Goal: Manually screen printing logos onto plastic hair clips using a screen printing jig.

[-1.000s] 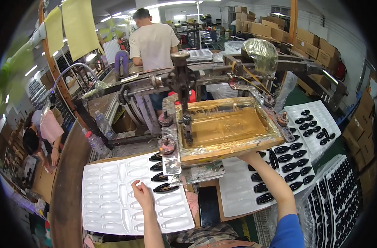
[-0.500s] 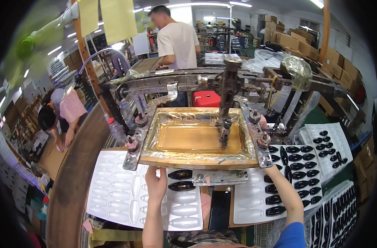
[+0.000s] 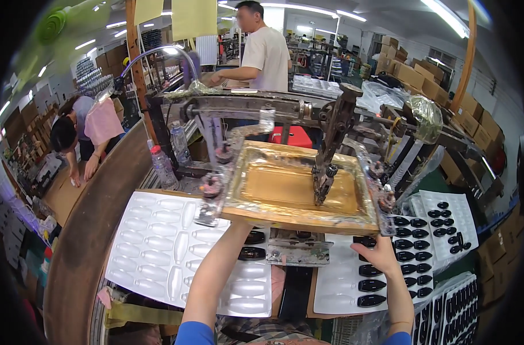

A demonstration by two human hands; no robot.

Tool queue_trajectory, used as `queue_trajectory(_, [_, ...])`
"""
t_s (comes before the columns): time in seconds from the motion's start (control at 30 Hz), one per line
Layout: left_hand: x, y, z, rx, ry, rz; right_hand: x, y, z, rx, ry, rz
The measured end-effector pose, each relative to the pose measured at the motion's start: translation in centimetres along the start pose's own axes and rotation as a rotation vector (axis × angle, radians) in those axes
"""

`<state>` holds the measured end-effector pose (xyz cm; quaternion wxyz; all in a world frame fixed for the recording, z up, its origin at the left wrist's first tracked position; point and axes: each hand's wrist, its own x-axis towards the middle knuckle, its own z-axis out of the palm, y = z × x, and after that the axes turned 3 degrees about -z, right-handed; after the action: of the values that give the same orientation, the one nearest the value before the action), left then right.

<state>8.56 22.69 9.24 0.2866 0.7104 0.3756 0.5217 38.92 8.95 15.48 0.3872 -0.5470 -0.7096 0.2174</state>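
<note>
The work looks to be in mid-run rather than near its end, judging by how the trays are filled. At centre frame a screen-printing frame (image 3: 299,190) wrapped in gold-toned film hangs tilted above the bench on a dark metal printing arm (image 3: 331,135). The left hand (image 3: 239,230) reaches up under the frame's lower front edge from bottom centre; its fingers are hidden beneath the frame, so I cannot tell whether it grips anything. Just beside it, in the top right corner of the left white blister tray (image 3: 158,247), lie two black oval parts (image 3: 251,246); every other pocket of that tray, filling the lower left, appears empty, which suggests most of that side is yet to be filled. The right hand (image 3: 380,253) sits right of centre with fingers curled loosely over the upper edge of the right blister tray (image 3: 339,284), touching or nearly touching a black part there; whether it actually pinches one I cannot tell. That tray holds a column of black oval parts (image 3: 370,286) down its right side, its left pockets bare. Between the two trays, under the frame, sits a small metal fixture plate (image 3: 299,252). Farther right, a third tray (image 3: 446,221) carries scattered black parts, and at lower right stacked trays (image 3: 457,310) look densely loaded. Two clear plastic bottles (image 3: 164,167) stand at the frame's left.
</note>
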Motion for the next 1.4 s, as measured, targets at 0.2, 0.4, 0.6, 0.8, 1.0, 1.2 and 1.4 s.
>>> queue_trajectory(0.2, [1.4,0.5,-2.3,-0.367,0.041,-0.178,3.4,-1.1,3.7,0.018,-0.119,0.000])
queue_trajectory(0.4, [-3.0,0.3,-7.0,-0.470,0.305,-0.333,5.6,-4.1,6.8,-0.029,-0.348,-0.020])
queue_trajectory(0.6, [-13.3,-0.6,-8.4,-0.448,0.572,-0.467,5.2,-3.3,7.7,-0.158,-0.309,-0.114])
queue_trajectory(0.8, [-18.0,-1.1,-6.5,-0.361,0.597,-0.612,4.6,-3.1,8.5,-0.200,-0.194,-0.295])
queue_trajectory(1.0, [-18.3,-0.9,-5.6,-0.323,0.575,-0.619,5.0,-2.6,8.9,-0.125,-0.146,-0.304])
queue_trajectory(1.2, [-18.4,-0.6,-4.7,-0.216,0.560,-0.637,4.8,-2.9,9.1,-0.142,-0.139,-0.209])
queue_trajectory(1.4, [-17.9,0.8,-2.6,-0.172,0.539,-0.796,4.3,-2.5,9.3,-0.244,-0.063,-0.350])
